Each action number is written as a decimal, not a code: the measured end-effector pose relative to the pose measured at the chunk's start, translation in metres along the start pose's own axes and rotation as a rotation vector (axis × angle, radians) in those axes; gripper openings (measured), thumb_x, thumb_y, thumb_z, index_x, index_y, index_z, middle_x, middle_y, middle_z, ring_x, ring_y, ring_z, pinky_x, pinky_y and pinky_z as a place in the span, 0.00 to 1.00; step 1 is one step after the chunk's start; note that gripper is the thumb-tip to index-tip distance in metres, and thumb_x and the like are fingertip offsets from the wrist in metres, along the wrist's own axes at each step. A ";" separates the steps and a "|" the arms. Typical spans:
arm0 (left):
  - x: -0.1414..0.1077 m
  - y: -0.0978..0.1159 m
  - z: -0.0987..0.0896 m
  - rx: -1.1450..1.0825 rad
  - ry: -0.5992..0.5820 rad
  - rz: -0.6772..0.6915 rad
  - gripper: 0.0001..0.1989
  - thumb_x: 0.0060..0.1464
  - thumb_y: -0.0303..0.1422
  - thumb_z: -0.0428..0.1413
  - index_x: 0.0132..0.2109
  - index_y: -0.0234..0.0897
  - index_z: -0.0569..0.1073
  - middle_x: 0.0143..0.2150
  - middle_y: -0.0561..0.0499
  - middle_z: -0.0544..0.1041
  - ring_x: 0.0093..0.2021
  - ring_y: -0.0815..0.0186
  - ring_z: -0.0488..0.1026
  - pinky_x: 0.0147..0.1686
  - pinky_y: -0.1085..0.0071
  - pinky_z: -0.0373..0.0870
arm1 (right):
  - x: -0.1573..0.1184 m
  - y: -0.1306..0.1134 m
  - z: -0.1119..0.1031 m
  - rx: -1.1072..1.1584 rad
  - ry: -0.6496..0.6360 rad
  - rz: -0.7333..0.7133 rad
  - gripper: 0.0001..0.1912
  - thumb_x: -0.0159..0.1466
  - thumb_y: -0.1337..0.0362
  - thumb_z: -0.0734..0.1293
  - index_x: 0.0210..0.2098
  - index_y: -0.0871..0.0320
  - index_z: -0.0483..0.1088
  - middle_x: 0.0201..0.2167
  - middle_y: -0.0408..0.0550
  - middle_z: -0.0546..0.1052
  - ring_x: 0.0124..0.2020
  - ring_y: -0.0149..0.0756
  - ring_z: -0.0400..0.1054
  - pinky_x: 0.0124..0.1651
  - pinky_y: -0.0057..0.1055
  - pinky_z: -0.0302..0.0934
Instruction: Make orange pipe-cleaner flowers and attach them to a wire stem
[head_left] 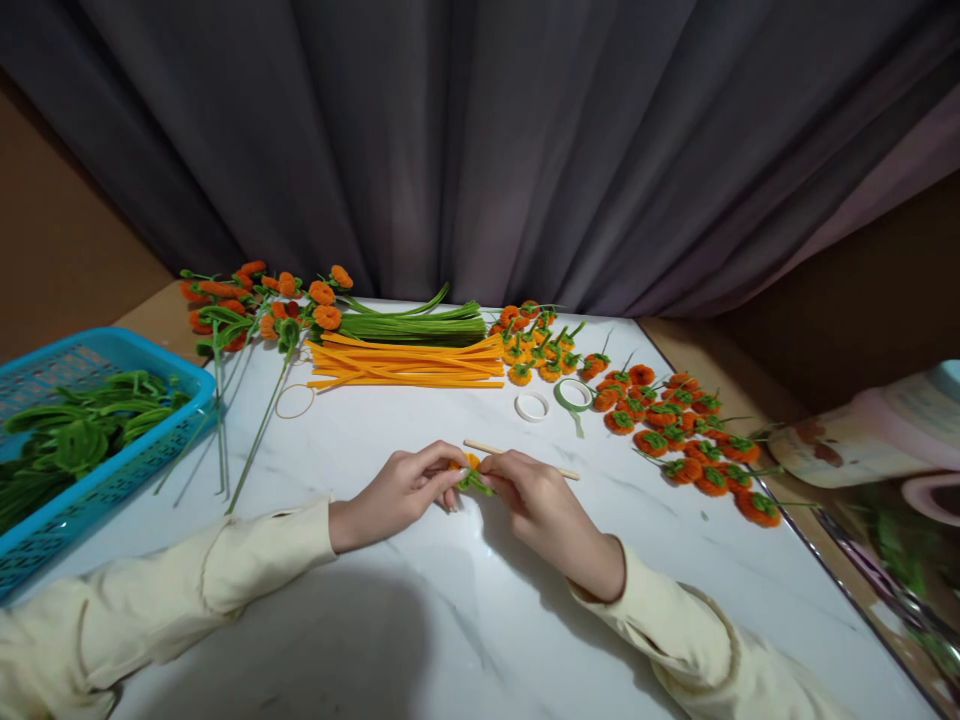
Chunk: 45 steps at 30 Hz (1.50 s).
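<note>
On our white, veined tabletop [487, 620] we see orange strips [405, 362]. Just behind them lie green strips [412, 326]; left of them, stemmed flowers [322, 293] and a blue basket [154, 455]; right of them, flower heads [662, 414] and a green tape roll [562, 402]; front-right of them, a wooden stick [562, 472].

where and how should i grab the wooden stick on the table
Probably pinch the wooden stick near its right end, coming from above and the right. It is thin and straight and lies at a slant, with its middle hidden behind the right hand; the right end shows beyond the knuckles, with bare tabletop around it.
</note>
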<state>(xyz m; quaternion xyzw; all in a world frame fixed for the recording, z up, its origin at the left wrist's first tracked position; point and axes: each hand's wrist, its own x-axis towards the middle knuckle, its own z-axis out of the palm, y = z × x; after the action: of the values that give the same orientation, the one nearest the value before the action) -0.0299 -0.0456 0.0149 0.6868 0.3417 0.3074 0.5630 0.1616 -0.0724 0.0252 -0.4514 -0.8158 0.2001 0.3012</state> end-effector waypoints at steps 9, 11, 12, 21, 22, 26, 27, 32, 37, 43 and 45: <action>-0.002 -0.001 0.001 0.107 -0.001 0.013 0.08 0.59 0.36 0.49 0.40 0.36 0.68 0.26 0.53 0.73 0.26 0.70 0.73 0.30 0.75 0.71 | 0.004 -0.004 0.003 0.054 -0.011 0.026 0.13 0.53 0.81 0.56 0.30 0.59 0.65 0.25 0.44 0.73 0.26 0.32 0.67 0.28 0.24 0.58; -0.002 -0.001 0.000 0.162 -0.025 0.045 0.08 0.60 0.34 0.48 0.39 0.35 0.70 0.26 0.53 0.74 0.27 0.70 0.73 0.31 0.76 0.71 | 0.005 -0.004 0.001 0.083 -0.048 0.058 0.14 0.51 0.82 0.56 0.29 0.58 0.64 0.24 0.43 0.73 0.24 0.31 0.66 0.27 0.23 0.56; -0.003 0.000 -0.001 0.186 -0.037 0.068 0.08 0.60 0.33 0.48 0.39 0.35 0.70 0.26 0.53 0.74 0.27 0.70 0.73 0.31 0.76 0.70 | 0.005 -0.004 0.000 0.092 -0.066 0.075 0.14 0.51 0.82 0.56 0.28 0.58 0.64 0.23 0.42 0.72 0.23 0.30 0.65 0.26 0.23 0.55; -0.005 -0.003 0.004 0.067 0.044 0.059 0.16 0.54 0.37 0.55 0.48 0.38 0.62 0.43 0.49 0.74 0.37 0.67 0.75 0.33 0.75 0.75 | 0.002 -0.009 -0.003 -0.154 0.034 0.042 0.17 0.47 0.81 0.56 0.33 0.58 0.62 0.27 0.45 0.72 0.27 0.34 0.67 0.28 0.25 0.56; -0.005 -0.004 0.004 0.090 0.056 0.067 0.17 0.53 0.37 0.56 0.48 0.39 0.61 0.44 0.49 0.74 0.36 0.68 0.74 0.33 0.75 0.75 | 0.001 -0.010 -0.002 -0.193 0.045 0.026 0.17 0.48 0.80 0.56 0.33 0.58 0.62 0.27 0.46 0.72 0.27 0.35 0.66 0.28 0.26 0.57; -0.006 -0.004 0.003 0.199 0.050 0.123 0.12 0.56 0.35 0.54 0.47 0.38 0.65 0.41 0.50 0.74 0.30 0.72 0.73 0.31 0.77 0.74 | -0.003 -0.015 0.001 -0.270 0.021 -0.047 0.16 0.49 0.81 0.55 0.33 0.59 0.62 0.29 0.49 0.70 0.29 0.36 0.65 0.29 0.27 0.58; -0.006 -0.004 0.003 0.225 0.044 0.149 0.11 0.56 0.34 0.53 0.46 0.37 0.66 0.41 0.50 0.75 0.31 0.72 0.73 0.32 0.77 0.73 | -0.003 -0.015 0.000 -0.265 0.018 -0.052 0.16 0.49 0.81 0.55 0.33 0.59 0.62 0.29 0.49 0.70 0.29 0.36 0.65 0.30 0.27 0.58; -0.008 -0.002 0.001 0.381 0.046 0.295 0.08 0.58 0.31 0.52 0.44 0.36 0.71 0.40 0.47 0.77 0.35 0.68 0.75 0.36 0.75 0.72 | -0.001 -0.017 -0.004 -0.156 -0.006 -0.018 0.16 0.49 0.82 0.55 0.32 0.58 0.61 0.27 0.46 0.69 0.27 0.34 0.64 0.28 0.26 0.56; -0.009 -0.002 -0.001 0.500 -0.017 0.461 0.10 0.59 0.28 0.50 0.46 0.35 0.72 0.42 0.45 0.78 0.41 0.64 0.75 0.44 0.72 0.72 | 0.001 -0.016 -0.010 -0.060 -0.093 0.043 0.13 0.49 0.81 0.58 0.30 0.59 0.62 0.25 0.44 0.70 0.25 0.32 0.64 0.26 0.25 0.54; -0.008 -0.005 -0.002 0.538 -0.044 0.665 0.10 0.58 0.26 0.51 0.45 0.32 0.73 0.42 0.42 0.78 0.43 0.64 0.76 0.45 0.73 0.73 | 0.006 -0.016 -0.020 0.009 -0.264 0.144 0.13 0.49 0.82 0.60 0.29 0.60 0.66 0.23 0.43 0.71 0.23 0.29 0.64 0.25 0.22 0.51; -0.009 -0.006 -0.002 0.495 -0.057 0.693 0.10 0.57 0.25 0.51 0.45 0.32 0.72 0.43 0.42 0.77 0.42 0.64 0.75 0.44 0.73 0.73 | 0.007 -0.017 -0.023 0.014 -0.315 0.167 0.13 0.49 0.82 0.60 0.29 0.61 0.67 0.22 0.42 0.72 0.23 0.28 0.63 0.25 0.22 0.49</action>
<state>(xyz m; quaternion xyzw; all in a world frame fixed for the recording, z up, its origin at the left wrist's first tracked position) -0.0369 -0.0510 0.0086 0.8837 0.1383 0.3680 0.2540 0.1635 -0.0739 0.0549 -0.4787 -0.8110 0.2985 0.1552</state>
